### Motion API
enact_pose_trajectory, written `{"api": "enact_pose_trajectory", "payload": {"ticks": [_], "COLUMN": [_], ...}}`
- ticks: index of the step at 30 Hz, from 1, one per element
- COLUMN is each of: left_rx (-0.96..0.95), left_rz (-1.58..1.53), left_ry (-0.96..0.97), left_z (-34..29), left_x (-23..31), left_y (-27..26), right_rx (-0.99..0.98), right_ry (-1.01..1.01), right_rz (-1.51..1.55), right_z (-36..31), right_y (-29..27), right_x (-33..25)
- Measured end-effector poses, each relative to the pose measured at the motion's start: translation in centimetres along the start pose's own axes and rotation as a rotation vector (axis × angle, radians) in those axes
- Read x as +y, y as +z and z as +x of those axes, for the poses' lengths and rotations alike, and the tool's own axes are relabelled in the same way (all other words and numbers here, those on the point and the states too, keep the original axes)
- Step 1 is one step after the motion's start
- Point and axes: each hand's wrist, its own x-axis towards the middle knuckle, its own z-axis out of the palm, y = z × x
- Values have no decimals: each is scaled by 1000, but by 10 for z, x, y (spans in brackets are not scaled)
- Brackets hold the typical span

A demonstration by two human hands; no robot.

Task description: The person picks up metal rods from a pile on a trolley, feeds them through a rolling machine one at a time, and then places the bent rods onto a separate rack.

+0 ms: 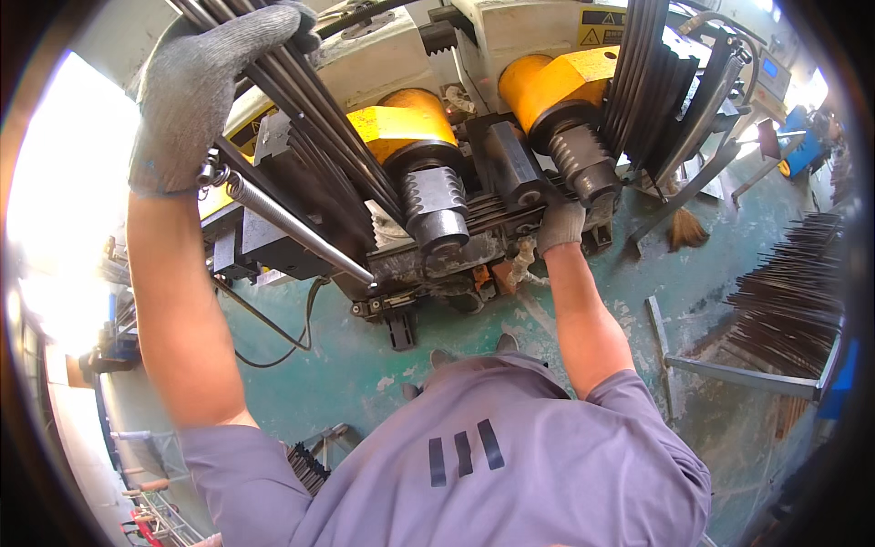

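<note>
The person leans over a big bending machine (456, 55), both arms stretched out in front. The left hand (196, 87), in a grey knit glove, is raised high and closed around a bundle of long dark steel rods (314, 114) that slant from the upper left corner down toward the middle of the machine. The rods pass between the two ribbed steel rollers (428, 196) that sit under yellow housings (556, 82), and lie flat along the machine bed between them. The right hand (561, 223), also gloved, rests low on the rods just beside the right roller, its fingers curled down over them; how tightly it grips I cannot tell. A shiny threaded bar (292, 228) runs diagonally just under the left wrist. More bent rods (652, 87) stand against the right side of the machine. On the green floor (346, 365) to the far right lies a heap of thin rods (793, 301), near a straw broom (685, 228)
</note>
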Motion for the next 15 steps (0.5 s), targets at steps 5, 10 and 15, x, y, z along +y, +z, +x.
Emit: {"api": "enact_pose_trajectory", "payload": {"ticks": [5,10,15], "left_rx": [-3,5,10], "left_rz": [140,218,280], "left_ry": [-34,-70,-117], "left_z": [11,14,15], "left_x": [-21,-29,-38], "left_y": [-15,-17,-30], "right_rx": [-89,-13,-12], "right_ry": [-323,-179,-141], "right_rz": [-521,-267,-251], "right_z": [-5,-2,-8], "right_y": [-6,-1,7], "right_x": [-4,0,-13]}}
